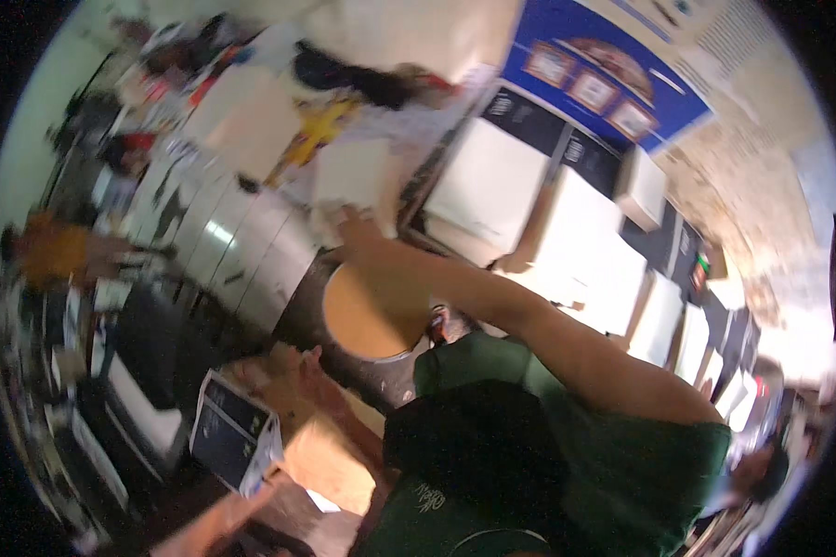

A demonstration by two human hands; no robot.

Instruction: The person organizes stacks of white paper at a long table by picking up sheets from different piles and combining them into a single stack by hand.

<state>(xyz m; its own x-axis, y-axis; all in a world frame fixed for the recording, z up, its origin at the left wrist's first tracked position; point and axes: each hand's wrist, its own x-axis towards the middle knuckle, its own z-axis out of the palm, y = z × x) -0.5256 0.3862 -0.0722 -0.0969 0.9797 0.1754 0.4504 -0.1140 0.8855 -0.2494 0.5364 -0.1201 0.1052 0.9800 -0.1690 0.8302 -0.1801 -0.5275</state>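
Observation:
My right arm reaches across to a white block [358,172], which looks like a stack of paper. My right hand [351,226] rests at its near edge, fingers blurred but spread. Lower down, my left hand [320,379] is open above a brown cardboard box [330,459], with nothing visible in it. Left of it is a dark-labelled package [228,432] with pale edges. Another person's hand [274,481], its forearm coming in from the lower left, is at the package's lower corner.
A round tan-topped stool [372,311] stands between my arms. Large white stacks [488,186] with black wrapping line the wall on the right, under a blue poster [604,70]. A person in orange [56,251] is at the far left. Clutter [186,56] covers the back.

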